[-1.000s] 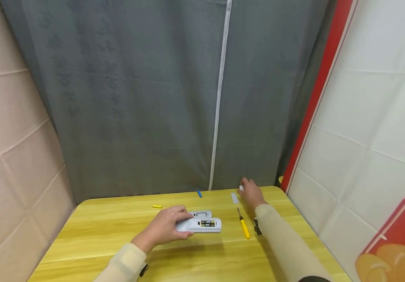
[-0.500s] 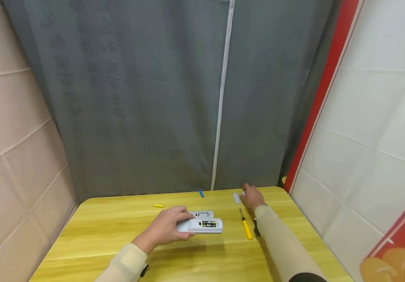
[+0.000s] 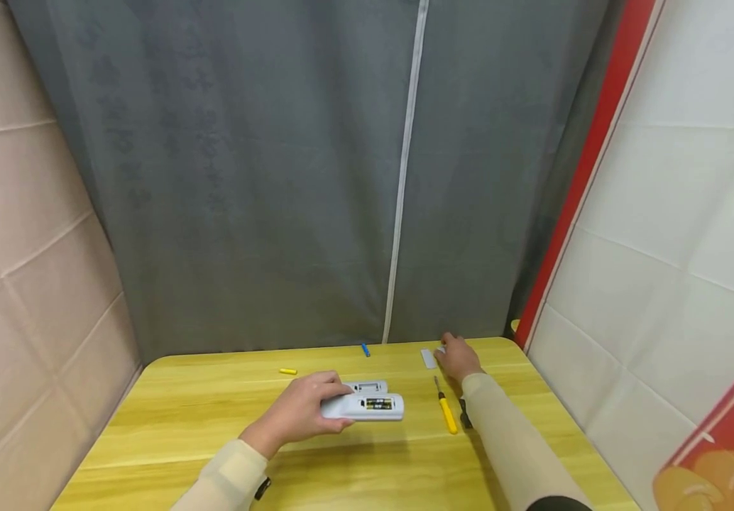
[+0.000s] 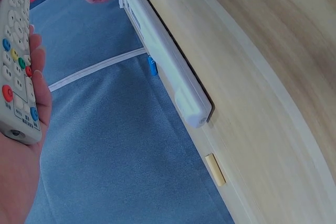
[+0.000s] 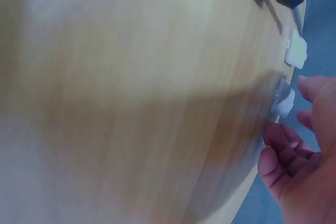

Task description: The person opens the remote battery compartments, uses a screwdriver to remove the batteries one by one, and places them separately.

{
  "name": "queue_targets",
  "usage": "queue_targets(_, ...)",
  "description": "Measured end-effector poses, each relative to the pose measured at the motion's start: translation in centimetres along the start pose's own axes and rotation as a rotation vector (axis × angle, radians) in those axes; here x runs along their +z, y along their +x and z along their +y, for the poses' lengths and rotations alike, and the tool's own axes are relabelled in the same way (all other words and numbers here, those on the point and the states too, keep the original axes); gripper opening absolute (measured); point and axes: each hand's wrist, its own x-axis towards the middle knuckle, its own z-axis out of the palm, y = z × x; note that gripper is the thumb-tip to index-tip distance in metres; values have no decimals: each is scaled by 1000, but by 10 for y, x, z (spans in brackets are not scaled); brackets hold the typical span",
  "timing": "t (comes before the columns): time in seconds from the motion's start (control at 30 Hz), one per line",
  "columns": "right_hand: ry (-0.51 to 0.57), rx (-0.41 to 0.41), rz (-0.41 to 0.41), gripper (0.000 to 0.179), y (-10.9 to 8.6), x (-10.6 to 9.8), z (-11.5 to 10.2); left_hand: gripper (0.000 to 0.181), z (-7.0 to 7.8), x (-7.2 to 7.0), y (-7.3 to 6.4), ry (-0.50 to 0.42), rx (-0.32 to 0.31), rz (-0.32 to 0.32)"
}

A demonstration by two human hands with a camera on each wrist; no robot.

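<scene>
My left hand (image 3: 299, 411) grips a white remote control (image 3: 341, 407), its back up and its battery bay showing black-and-gold batteries (image 3: 378, 404). The left wrist view shows its button side (image 4: 18, 59). Behind it, a second white remote (image 4: 170, 61) lies on the table, its battery bay uncovered. At the table's back right, my right hand (image 3: 458, 358) is low beside a small white battery cover (image 5: 284, 102). In the right wrist view its fingers are loosely bent, with the fingertips close around the cover but apart from it. Another such cover (image 3: 428, 358) lies just left.
A screwdriver (image 3: 446, 413) with a yellow handle lies left of my right forearm. Near the back edge are a small blue cylinder (image 3: 365, 350) and a small yellow one (image 3: 287, 371). A grey curtain (image 3: 265, 213) hangs behind the table (image 3: 182, 426).
My right hand has come slightly nearer and lower, and the white cover at its fingers now sits closer beside the other cover. My left hand keeps its grip on the remote, almost still.
</scene>
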Motion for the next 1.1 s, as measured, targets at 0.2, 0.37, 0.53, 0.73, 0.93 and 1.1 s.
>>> queue_targets(0.2,113,-38,54,33,-5,-7,-19,43,-2,0,-2,3,-21,10)
queue_targets(0.37,219,-203,33,21,-33,-23,-59,43,-3,0,-5,11,-30,15)
queue_targets(0.53,323,-391,-67,21,-75,-41,-98,43,-4,1,-5,10,-46,14)
queue_targets(0.73,376,-615,-137,27,-113,-54,-125,42,-7,2,-5,17,-46,36)
queue_targets(0.93,289,-756,-136,44,-130,-52,-133,41,-8,5,-5,10,-34,58)
queue_targets(1.1,251,-782,-102,47,-136,-49,-138,41,-8,7,-5,2,-25,63)
